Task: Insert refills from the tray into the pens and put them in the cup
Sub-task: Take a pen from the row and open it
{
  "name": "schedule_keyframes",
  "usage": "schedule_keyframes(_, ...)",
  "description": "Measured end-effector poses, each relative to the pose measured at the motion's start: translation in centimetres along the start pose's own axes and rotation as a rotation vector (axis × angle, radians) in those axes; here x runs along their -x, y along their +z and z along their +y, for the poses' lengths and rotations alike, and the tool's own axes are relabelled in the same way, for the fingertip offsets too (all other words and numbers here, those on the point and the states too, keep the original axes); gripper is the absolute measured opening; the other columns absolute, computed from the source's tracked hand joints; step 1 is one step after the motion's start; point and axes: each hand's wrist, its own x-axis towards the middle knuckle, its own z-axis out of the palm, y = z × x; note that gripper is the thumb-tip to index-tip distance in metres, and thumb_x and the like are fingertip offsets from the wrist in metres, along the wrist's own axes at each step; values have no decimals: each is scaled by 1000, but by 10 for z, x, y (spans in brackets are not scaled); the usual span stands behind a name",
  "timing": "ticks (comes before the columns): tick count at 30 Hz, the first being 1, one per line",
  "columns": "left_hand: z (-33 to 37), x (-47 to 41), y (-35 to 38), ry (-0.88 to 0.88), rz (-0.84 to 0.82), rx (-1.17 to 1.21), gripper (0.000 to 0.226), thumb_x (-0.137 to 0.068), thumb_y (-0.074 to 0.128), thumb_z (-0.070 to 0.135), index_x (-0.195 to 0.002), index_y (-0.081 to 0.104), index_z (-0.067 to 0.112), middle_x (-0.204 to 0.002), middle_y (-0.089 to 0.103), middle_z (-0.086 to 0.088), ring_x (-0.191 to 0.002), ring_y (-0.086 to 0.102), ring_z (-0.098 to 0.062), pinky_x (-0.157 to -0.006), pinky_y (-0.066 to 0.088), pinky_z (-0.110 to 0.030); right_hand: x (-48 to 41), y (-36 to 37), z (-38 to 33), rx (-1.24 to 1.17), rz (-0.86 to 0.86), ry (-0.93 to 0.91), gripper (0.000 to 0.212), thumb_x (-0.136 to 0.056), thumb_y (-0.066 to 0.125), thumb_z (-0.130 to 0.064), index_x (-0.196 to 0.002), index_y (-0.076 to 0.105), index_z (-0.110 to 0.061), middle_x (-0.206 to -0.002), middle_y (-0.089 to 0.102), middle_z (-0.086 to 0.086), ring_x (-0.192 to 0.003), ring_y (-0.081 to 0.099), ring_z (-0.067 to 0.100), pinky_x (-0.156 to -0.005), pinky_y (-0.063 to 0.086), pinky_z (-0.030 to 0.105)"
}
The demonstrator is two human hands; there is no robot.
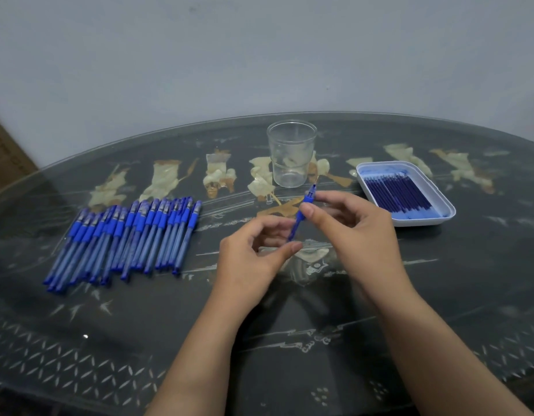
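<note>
Pen (298, 220) in the middle, tip toward 1, pinched low by L hand (259, 250) & higher by R hand (359, 229), w/ clear cup (291, 154) at 12, tray (449, 211) of refills (398, 190) at 2, pen pile (124, 238) at 9.

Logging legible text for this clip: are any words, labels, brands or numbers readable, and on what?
No text in this frame can be read.
cardboard box: dark print on its side, blurred and cut off.
row of pens: pale marks near the grips, too small to read.
held pen: nothing legible.
table: pale marks under the glass, ornament or characters, cannot tell.
cup and tray: no marking visible.
</note>
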Motion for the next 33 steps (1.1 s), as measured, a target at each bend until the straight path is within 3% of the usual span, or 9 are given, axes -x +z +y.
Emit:
schedule_keyframes(5,1,1,-2,7,-12,-69,37,-70,84,9,-87,71,38,-88,74,17,-79,67,-2,-76,50,-16,0,-6,-3,-120,31,28,12,-84,71,-11,-96,75,-12,-86,76,-6,-80,68,1,-79,54,18)
schedule_keyframes(8,3,0,-2,48,1,-123,39,-69,85,9,-87,72,41,-88,73,20,-81,68,-3,-74,53,-19,-1,-8,-2,-183,24,77,12,-83,71,-12,-94,74,-15,-88,75,-5,-83,67,7,-77,54,26)
schedule_keyframes(11,4,0,-4,108,15,-166,38,-68,85,7,-88,73,36,-89,72,20,-77,66,-2,-71,50,-12,-3,-12,-3,-220,34,96,15,-80,72,-16,-94,74,-14,-93,75,-1,-89,67,16,-82,55,36)
schedule_keyframes(15,3,1,-8,119,3,-200,37,-71,83,3,-91,74,33,-90,69,21,-77,64,-2,-68,49,-10,-6,-18,-6,-309,108,66,21,-74,71,-22,-94,70,-14,-91,75,5,-89,70,21,-85,56,39)
schedule_keyframes(20,2,1,-5,132,-10,-230,37,-73,82,2,-96,75,30,-89,69,15,-77,63,-3,-66,47,-9,-5,-13,-4,-258,89,33,24,-75,75,-9,-98,66,-13,-85,72,7,-90,70,22,-92,55,40)
schedule_keyframes(25,1,1,-7,145,-17,-270,38,-74,81,3,-100,75,31,-90,67,15,-80,63,-5,-69,50,-11,-9,-17,-10,-410,171,34,23,-82,69,1,-101,63,-10,-82,69,6,-82,70,24,-81,59,41)
schedule_keyframes(28,0,1,-8,171,-15,-293,38,-75,80,3,-100,74,31,-90,67,15,-80,63,-4,-71,51,-12,-9,-19,-15,-461,204,24,23,-84,67,1,-104,62,-8,-84,67,9,-82,69,22,-72,59,34)
schedule_keyframes(33,-2,1,-11,169,7,-297,38,-75,80,2,-100,74,30,-90,67,16,-80,64,-3,-71,50,-11,-28,-39,-36,-501,328,-24,21,-88,65,3,-102,62,-12,-85,65,7,-72,66,15,-69,58,31)
